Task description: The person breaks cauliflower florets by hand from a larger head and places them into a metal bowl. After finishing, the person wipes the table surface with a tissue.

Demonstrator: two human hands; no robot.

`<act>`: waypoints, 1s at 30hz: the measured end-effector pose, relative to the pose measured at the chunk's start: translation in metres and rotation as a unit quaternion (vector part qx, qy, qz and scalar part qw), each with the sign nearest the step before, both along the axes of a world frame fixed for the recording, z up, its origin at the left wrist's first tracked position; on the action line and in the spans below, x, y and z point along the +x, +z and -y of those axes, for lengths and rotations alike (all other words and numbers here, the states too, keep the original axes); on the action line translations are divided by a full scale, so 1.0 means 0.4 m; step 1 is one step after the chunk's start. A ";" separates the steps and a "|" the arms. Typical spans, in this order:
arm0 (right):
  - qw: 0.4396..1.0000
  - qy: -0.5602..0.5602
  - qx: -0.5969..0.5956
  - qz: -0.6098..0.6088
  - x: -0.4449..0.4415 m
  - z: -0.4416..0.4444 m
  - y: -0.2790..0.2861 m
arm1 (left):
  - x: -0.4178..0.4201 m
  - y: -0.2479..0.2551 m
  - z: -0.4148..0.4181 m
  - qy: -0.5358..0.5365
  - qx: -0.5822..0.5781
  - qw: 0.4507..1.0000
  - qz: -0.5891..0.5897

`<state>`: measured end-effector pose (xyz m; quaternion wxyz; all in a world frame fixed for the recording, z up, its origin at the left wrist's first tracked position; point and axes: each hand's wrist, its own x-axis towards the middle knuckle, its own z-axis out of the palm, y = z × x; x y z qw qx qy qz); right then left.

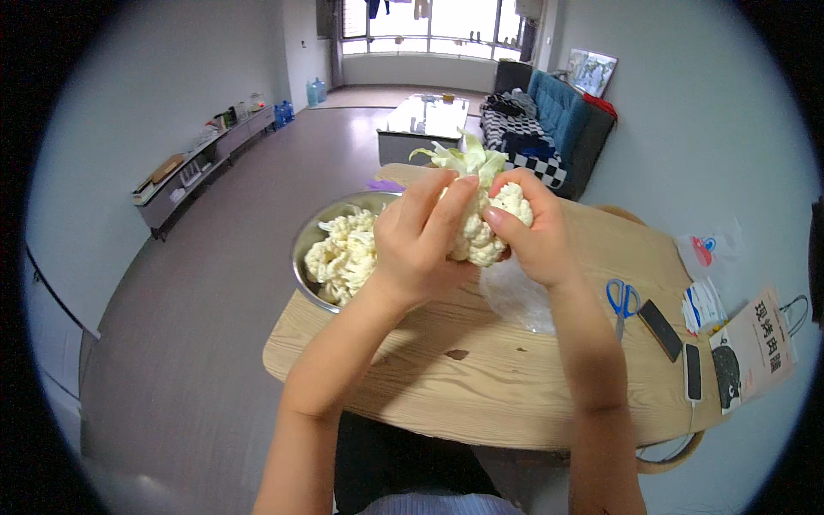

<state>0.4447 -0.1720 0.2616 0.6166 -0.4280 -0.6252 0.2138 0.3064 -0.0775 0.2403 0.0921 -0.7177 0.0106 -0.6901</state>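
Note:
Above the wooden table (412,360) I hold a head of cauliflower (477,238) with pale green leaves pointing away from me. My left hand (421,238) wraps its left side, fingers over the top. With thumb and fingers, my right hand (534,225) grips a floret (513,205) on the head's right side; whether the floret is still attached cannot be seen. To the left, a steel bowl (302,283) contains several cauliflower florets (344,254), partly hidden behind my left hand. Under my hands lies a clear plastic bag (518,299).
On the table's right are blue-handled scissors (622,299), a dark phone (660,329), a white device (692,373) on a cable, a tissue pack (703,308) and a printed paper bag (756,351). Something purple (386,185) lies behind the bowl. Beyond stand a coffee table (428,119) and sofa (557,103).

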 end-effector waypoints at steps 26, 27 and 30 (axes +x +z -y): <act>0.927 0.186 -0.175 -0.273 -0.067 -0.347 -0.139 | -0.146 -0.085 -0.244 0.064 0.007 0.994 -0.093; 0.920 0.200 -0.193 -0.276 -0.057 -0.349 -0.136 | -0.146 -0.083 -0.243 0.061 0.013 0.993 -0.101; 0.853 0.158 -0.294 -0.402 -0.022 -0.356 -0.113 | -0.152 -0.076 -0.235 0.056 0.048 0.989 -0.129</act>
